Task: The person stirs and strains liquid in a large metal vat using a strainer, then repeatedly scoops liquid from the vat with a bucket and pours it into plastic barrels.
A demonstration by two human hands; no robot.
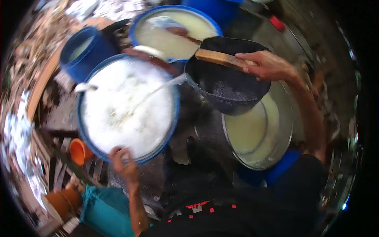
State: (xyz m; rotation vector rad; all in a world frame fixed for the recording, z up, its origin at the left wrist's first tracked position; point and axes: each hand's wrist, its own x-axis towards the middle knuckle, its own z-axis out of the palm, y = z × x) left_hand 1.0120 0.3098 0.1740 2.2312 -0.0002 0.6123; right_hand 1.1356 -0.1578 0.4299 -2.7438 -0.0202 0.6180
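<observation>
My right hand (266, 65) grips the wooden handle (219, 58) of a black bucket (233, 89), its fingers wrapped around the handle's right end. The bucket is tilted to the left, and a thin stream of liquid (158, 89) runs from its lip into white foam (126, 110). That foam fills a big blue-rimmed barrel (176, 114) in front of me. At the barrel's near rim is my left hand (123, 162), holding nothing, its fingers loosely bent and apart over the foam's edge. Below the bucket, a wide metal pot (285, 130) holds pale yellow liquid.
Behind the foamy barrel stands another blue-rimmed tub (134, 29) of pale liquid with a brown-ended tool (177, 31) in it. A smaller blue bucket (98, 49) is at the left. An orange cup (80, 152) and a teal cloth-like item (106, 209) lie nearer me.
</observation>
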